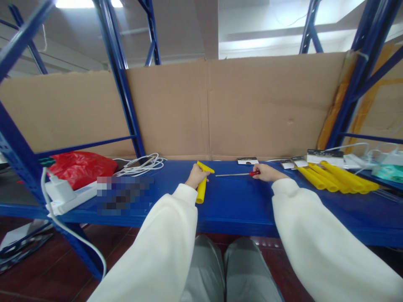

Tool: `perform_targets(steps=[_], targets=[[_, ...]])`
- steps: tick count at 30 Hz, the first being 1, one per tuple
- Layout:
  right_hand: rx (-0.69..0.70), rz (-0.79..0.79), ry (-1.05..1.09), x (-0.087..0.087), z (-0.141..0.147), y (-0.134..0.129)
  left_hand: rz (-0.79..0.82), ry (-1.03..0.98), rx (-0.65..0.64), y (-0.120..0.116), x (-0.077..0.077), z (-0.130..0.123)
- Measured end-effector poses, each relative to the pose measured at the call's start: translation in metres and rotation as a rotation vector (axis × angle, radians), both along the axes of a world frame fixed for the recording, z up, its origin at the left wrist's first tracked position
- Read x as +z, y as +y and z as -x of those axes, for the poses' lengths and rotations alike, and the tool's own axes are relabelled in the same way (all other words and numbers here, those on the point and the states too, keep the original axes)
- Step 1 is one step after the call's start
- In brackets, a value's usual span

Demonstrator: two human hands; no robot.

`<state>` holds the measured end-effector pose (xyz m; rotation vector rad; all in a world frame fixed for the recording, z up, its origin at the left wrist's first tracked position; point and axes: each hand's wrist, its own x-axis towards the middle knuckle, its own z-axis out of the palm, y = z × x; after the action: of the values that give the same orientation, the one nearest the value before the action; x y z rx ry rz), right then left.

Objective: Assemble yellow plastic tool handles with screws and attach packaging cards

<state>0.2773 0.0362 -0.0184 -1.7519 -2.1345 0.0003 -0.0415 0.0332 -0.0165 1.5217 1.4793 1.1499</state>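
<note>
Near the middle of the blue shelf (233,214), my left hand (195,175) is closed around a yellow T-shaped plastic piece (201,195). Its crossbar points up toward the back and its tube end faces me. To the right, my right hand (263,172) grips the red handle of a screwdriver (234,175). The long metal shaft lies level and points left at the yellow piece, with a small gap between tip and piece. Several similar yellow pieces (335,178) lie in a row to the right of my right hand.
Small black-and-white packages (325,157) sit behind the yellow row; another card (247,161) lies at the back. On the left are a white power strip (75,200), coiled white cable (141,164) and a red bag (83,167). Cardboard (166,113) walls the back between blue posts (121,84).
</note>
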Motion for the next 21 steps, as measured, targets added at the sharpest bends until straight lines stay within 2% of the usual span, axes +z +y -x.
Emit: perform_targets(steps=[5,8,11,17,21], targets=[[-0.064,0.03,-0.024,0.006,0.007,-0.007,0.03,-0.102,-0.033,-0.002,0.004,-0.001],[-0.081,-0.005,-0.007,0.008,0.008,-0.009,0.038,-0.011,0.049,-0.008,0.006,-0.003],[-0.028,-0.057,0.052,0.009,0.009,-0.008,0.027,0.135,0.086,-0.015,0.007,-0.005],[0.067,-0.194,0.106,0.007,0.018,-0.006,-0.029,0.243,-0.007,-0.02,0.008,-0.007],[0.081,-0.224,0.111,0.007,0.02,-0.007,-0.048,0.248,-0.057,-0.016,0.005,-0.006]])
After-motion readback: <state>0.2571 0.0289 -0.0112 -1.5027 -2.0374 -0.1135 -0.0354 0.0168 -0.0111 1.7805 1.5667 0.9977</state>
